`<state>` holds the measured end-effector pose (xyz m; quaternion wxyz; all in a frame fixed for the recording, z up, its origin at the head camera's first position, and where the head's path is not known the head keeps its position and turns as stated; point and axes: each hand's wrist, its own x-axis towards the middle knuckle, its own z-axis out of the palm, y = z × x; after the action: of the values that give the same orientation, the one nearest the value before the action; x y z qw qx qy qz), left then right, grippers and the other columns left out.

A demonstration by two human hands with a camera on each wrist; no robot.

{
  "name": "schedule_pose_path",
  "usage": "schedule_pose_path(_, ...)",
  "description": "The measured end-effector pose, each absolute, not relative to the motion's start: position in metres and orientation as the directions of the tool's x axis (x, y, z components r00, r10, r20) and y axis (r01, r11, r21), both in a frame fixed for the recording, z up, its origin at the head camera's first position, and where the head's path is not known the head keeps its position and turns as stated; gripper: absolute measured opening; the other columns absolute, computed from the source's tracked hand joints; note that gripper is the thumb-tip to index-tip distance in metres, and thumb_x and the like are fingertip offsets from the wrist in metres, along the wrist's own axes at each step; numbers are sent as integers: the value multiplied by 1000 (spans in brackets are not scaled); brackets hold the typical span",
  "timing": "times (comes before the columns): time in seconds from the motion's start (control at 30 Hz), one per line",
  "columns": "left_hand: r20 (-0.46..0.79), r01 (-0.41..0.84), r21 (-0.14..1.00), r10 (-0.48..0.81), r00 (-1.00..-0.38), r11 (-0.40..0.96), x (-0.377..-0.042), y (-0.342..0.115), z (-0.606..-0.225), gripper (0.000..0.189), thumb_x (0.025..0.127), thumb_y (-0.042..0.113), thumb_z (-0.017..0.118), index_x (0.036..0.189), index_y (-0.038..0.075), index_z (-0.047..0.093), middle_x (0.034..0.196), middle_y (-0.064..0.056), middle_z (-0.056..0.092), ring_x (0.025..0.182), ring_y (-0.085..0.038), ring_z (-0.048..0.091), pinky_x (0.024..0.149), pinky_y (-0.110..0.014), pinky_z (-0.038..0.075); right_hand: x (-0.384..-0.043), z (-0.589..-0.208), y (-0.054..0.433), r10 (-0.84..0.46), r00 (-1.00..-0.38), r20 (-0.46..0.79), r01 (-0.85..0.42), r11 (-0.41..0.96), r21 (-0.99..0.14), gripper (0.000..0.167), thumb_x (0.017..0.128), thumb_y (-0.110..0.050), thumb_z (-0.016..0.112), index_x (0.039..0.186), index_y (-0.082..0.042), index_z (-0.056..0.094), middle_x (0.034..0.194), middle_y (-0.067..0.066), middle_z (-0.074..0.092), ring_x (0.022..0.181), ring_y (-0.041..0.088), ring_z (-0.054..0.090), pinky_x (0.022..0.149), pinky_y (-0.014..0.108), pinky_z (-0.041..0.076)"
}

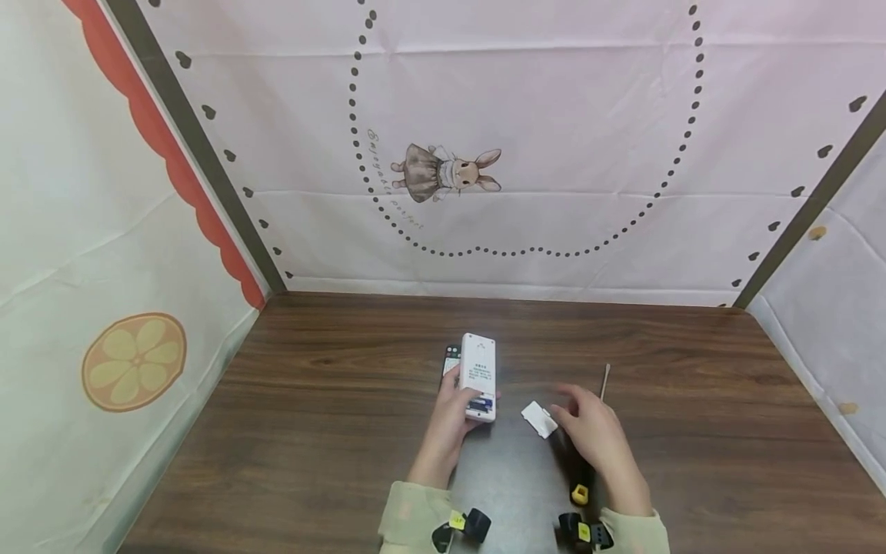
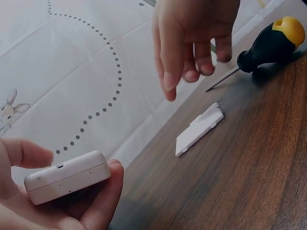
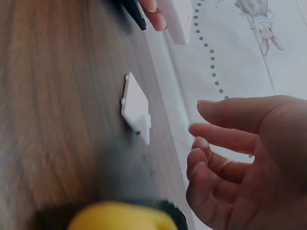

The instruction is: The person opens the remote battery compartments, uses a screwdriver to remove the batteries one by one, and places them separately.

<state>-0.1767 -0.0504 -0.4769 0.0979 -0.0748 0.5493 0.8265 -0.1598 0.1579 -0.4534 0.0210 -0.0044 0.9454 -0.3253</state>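
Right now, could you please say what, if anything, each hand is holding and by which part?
The left hand holds the white remote around its near end, where the batteries sit; the right hand holds nothing.

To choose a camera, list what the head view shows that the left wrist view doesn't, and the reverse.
Only the head view: dark remote, orange-slice print, printed text on the white device.
Only the left wrist view: small slot in that device's end.
Both: left hand holding the white device, right hand, white cover, screwdriver.
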Motion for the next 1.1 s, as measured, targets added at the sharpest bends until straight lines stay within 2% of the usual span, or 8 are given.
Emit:
schedule_pose_path(0.27,-196,-213,908,85,-977,-359,-174,-50,-478,64,79,-8,34,138,10,17,131,-25,38,104,-37,54,72,-38,49,-148,-450,167,88,-992,-88,121,837,-533,41,87,-29,55,121,-6,51,90,8,52,73,20,50,61,38,40)
schedule_pose_path(0.4,-198,-216,906,85,-976,-365,-174,-52,-477,63,81,-6,35,138,10,17,130,-24,39,105,-38,52,74,-39,49,-148,-453,172,81,-990,-111,128,834,-536,49,87,-34,53,124,-3,47,106,20,54,93,33,52,75,49,41)
schedule_pose_path(0.53,-200,-218,905,87,-976,-366,-173,-53,-477,61,82,-5,35,138,11,19,128,-24,42,105,-38,52,74,-38,49,-148,-458,177,75,-979,-187,169,816,-554,60,87,-41,52,129,-1,39,95,19,58,70,28,61,71,45,44)
schedule_pose_path(0.6,-199,-217,907,87,-976,-361,-174,-53,-478,60,82,-4,36,138,11,20,126,-23,44,104,-37,53,73,-38,49,-147,-460,180,76,-969,-234,199,800,-566,65,84,-45,54,130,-2,37,90,17,58,51,20,57,61,38,46)
schedule_pose_path(0.67,-203,-220,908,85,-975,-357,-174,-53,-478,60,82,-4,36,138,12,20,125,-23,45,104,-36,54,73,-38,49,-146,-462,183,59,-959,-277,214,792,-572,71,81,-47,59,132,-3,35,95,20,57,44,16,54,54,34,45)
schedule_pose_path(0.8,-208,-224,910,82,-975,-348,-174,-51,-479,59,82,-3,37,137,12,21,125,-21,45,100,-32,57,72,-37,49,-145,-463,188,-18,-953,-302,151,837,-526,86,70,-53,67,132,-3,36,118,26,50,72,27,61,69,42,46)
schedule_pose_path(0.93,-203,-218,914,79,-976,-342,-175,-50,-480,59,82,-3,37,137,11,21,125,-22,45,98,-31,58,71,-37,49,-143,-463,189,-64,-948,-312,97,875,-475,92,65,-56,69,134,-4,36,123,25,47,107,41,47,84,53,37)
schedule_pose_path(1.1,-213,-226,916,77,-974,-331,-174,-52,-479,58,83,-2,37,138,11,20,126,-21,45,99,-31,58,72,-37,49,-144,-461,187,-60,-940,-336,109,880,-463,92,65,-52,71,135,-5,34,124,26,46,111,44,42,84,56,36)
